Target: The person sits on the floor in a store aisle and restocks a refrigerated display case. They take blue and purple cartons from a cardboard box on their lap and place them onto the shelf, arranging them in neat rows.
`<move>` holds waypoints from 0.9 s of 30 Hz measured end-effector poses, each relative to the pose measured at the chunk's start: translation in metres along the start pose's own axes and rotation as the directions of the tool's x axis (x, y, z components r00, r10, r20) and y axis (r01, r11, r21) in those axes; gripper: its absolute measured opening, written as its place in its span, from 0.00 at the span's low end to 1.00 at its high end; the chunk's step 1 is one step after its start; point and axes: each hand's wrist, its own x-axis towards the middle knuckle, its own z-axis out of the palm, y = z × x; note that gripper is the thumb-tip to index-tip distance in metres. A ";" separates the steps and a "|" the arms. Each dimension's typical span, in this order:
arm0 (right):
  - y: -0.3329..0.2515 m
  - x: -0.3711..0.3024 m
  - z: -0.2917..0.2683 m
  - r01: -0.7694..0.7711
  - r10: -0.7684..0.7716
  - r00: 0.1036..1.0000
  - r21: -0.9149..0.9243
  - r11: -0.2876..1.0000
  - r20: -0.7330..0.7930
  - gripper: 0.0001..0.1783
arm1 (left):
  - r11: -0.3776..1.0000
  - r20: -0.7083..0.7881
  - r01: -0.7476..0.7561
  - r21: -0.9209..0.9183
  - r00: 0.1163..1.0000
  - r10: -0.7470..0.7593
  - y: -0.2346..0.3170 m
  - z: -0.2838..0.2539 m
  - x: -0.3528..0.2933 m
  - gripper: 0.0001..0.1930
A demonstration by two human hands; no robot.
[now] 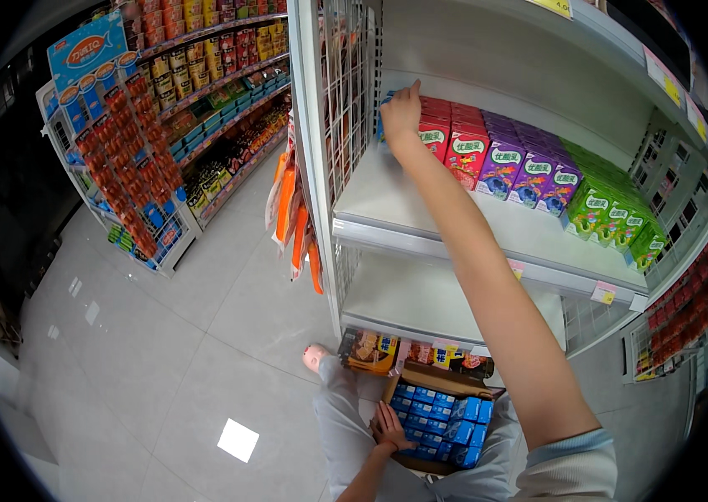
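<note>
My right hand point(402, 113) reaches up to the left end of the upper shelf point(396, 197). Its fingers close around a blue drink carton point(383, 130), mostly hidden behind the hand. Red drink cartons point(466, 155) stand just right of it, then purple cartons point(501, 164) and green cartons point(592, 209), all in rows. Down by my lap, an open cardboard box point(446, 383) holds several rows of blue drink cartons point(462, 431). My left hand point(389, 427) rests at the box's left side, fingers spread over the cartons there.
Below is a lower white shelf point(429, 299), with colourful snack packs point(370, 350) near the floor. Orange packets point(288, 205) hang from the wire mesh side. A snack rack point(124, 159) and stocked shelves point(203, 75) stand to the left, across the tiled floor point(170, 368).
</note>
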 end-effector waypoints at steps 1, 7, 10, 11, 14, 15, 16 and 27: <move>-0.002 0.006 0.004 -0.032 0.033 0.999 -0.036 0.999 0.027 0.12 | 1.000 -0.006 -0.008 0.013 1.000 0.008 0.000 0.003 0.003 0.73; -0.006 0.022 0.008 -0.099 0.104 0.977 -0.035 0.994 0.186 0.15 | 0.998 -0.004 0.005 0.062 1.000 -0.005 0.001 0.011 0.006 0.74; -0.011 0.027 0.010 -0.036 0.020 0.963 0.053 0.998 0.268 0.18 | 0.998 0.010 0.026 0.065 1.000 -0.026 -0.002 0.008 0.004 0.74; -0.018 0.028 0.010 -0.036 0.021 0.960 0.046 0.998 0.279 0.18 | 0.997 0.018 0.037 0.070 0.999 -0.038 -0.004 0.006 0.002 0.74; -0.011 0.036 0.020 -0.076 0.072 0.957 0.006 0.997 0.280 0.14 | 0.999 0.008 -0.006 0.046 1.000 0.005 0.003 0.006 0.005 0.74; -0.005 0.037 0.023 -0.094 0.091 0.957 -0.002 0.996 0.276 0.13 | 0.999 0.001 -0.024 0.031 1.000 0.024 0.006 0.007 0.007 0.74; 0.001 0.033 0.010 -0.080 0.041 0.950 0.115 0.990 0.311 0.15 | 1.000 -0.013 -0.017 0.021 1.000 0.018 0.003 0.008 0.006 0.74; 0.037 -0.021 0.001 -0.198 0.075 0.962 0.480 0.855 0.264 0.27 | 1.000 -0.099 0.011 0.008 0.995 -0.010 -0.007 0.007 0.006 0.72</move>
